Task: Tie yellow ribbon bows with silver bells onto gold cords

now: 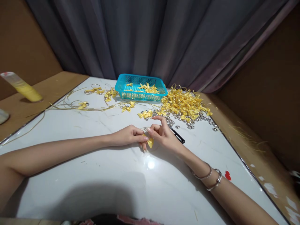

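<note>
A yellow ribbon bow (150, 142) is pinched between the thumb and fingers of my left hand (131, 136), low over the white table (93, 172). My right hand (162, 132) meets it from the right, thumb and fingertip closed on a thin cord (144, 129) that loops above the bow. The index finger of that hand is raised and bent. Part of the bow and cord is hidden behind my fingers. Just beyond my right hand lies a black tool (178, 136), partly covered by the hand.
A turquoise basket (140, 96) with several yellow bows stands at the back. Right of it is a heap of yellow bows (185, 103) with silver bead-like pieces (189, 126) around it. Gold cords (93, 109) lie left. A yellow-filled tube (28, 90) leans at far left.
</note>
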Demonstrator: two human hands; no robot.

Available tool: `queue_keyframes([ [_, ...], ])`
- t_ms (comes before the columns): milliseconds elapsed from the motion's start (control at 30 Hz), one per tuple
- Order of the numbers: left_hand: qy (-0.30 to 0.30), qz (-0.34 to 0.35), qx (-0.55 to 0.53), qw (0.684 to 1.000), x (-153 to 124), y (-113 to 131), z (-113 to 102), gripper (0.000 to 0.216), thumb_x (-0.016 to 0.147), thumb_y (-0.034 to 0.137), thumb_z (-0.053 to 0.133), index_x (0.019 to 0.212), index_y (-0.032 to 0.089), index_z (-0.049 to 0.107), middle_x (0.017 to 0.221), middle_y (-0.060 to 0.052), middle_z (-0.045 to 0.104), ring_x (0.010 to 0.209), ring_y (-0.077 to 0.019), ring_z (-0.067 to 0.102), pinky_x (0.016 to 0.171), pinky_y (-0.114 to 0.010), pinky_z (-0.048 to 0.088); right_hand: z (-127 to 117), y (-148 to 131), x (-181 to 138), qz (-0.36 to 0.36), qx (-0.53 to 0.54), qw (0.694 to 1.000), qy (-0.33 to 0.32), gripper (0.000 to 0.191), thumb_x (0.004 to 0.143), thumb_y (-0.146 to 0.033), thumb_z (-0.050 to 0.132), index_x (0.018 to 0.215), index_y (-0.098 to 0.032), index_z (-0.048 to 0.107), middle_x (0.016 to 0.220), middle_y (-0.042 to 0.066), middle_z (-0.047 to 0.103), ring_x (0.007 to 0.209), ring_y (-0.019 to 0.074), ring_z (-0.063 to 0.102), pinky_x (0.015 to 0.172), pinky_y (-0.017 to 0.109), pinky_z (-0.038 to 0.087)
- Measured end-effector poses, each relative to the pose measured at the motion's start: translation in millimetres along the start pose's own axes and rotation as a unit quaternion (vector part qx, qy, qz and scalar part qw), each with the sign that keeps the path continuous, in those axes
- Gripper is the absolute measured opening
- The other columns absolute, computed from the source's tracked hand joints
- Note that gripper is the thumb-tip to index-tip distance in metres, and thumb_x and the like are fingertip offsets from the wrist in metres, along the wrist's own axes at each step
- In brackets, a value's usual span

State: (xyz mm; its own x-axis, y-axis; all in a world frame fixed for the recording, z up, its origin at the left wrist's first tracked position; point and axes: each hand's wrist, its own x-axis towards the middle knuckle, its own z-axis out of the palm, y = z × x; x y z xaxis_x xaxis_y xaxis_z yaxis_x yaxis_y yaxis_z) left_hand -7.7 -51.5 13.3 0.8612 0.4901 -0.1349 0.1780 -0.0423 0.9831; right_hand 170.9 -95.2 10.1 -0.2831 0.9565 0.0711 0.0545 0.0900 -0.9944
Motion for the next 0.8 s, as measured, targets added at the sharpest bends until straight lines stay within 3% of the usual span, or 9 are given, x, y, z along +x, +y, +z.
queue_keyframes([
  [167,-0.019,0.01,0.049,0.999,-1.4,0.8,-1.9,0.027,0.088,0.03,0.051,0.079,0.014,0.071,0.081,-0.008,0.072,0.077,-0.0144,0.064,0.078,-0.027,0.046,3.1,-3.0,-1.7,0.032,0.024,0.998,-0.039,0.043,0.08,-0.024,0.054,0.111,-0.023,0.025,0.058,-0.011,0.048,0.05,0.0099,0.048,0.053,0.023,0.036],
  [300,-0.034,-0.001,0.011,0.999,-1.5,3.4,-2.1,0.029,0.087,0.031,0.052,0.076,0.011,0.069,0.075,-0.009,0.072,0.072,-0.0153,0.065,0.074,-0.027,0.048,5.1,-4.5,-2.5,0.008,0.026,1.0,0.01,0.041,0.078,-0.024,0.056,0.109,-0.023,0.029,0.056,-0.011,0.047,0.049,0.0088,0.042,0.05,0.021,0.03],
  [467,-0.009,-0.005,-0.05,0.999,-0.3,1.4,-0.6,0.027,0.085,0.03,0.056,0.073,0.009,0.067,0.071,-0.01,0.071,0.065,-0.014,0.064,0.07,-0.027,0.048,3.9,-2.0,-0.7,-0.003,0.048,0.997,0.057,0.038,0.077,-0.027,0.061,0.103,-0.024,0.033,0.055,-0.012,0.047,0.049,0.009,0.04,0.051,0.021,0.03],
  [633,0.031,0.008,-0.053,0.998,1.2,-2.7,2.3,0.027,0.085,0.03,0.057,0.071,0.009,0.067,0.069,-0.008,0.069,0.061,-0.0099,0.058,0.062,-0.021,0.044,-5.0,0.3,4.0,0.049,0.068,0.996,0.032,0.031,0.074,-0.037,0.068,0.081,-0.022,0.042,0.057,-0.008,0.051,0.053,0.0091,0.045,0.055,0.023,0.032],
  [800,0.049,0.02,-0.057,0.997,4.5,-4.7,1.9,0.027,0.085,0.032,0.056,0.077,0.008,0.067,0.068,-0.006,0.068,0.056,-0.0082,0.053,0.057,-0.02,0.042,-8.3,0.5,5.0,0.091,-0.034,0.995,-0.026,0.041,0.081,-0.048,0.056,0.057,-0.017,0.047,0.054,-0.005,0.044,0.053,0.0089,0.038,0.055,0.025,0.028],
])
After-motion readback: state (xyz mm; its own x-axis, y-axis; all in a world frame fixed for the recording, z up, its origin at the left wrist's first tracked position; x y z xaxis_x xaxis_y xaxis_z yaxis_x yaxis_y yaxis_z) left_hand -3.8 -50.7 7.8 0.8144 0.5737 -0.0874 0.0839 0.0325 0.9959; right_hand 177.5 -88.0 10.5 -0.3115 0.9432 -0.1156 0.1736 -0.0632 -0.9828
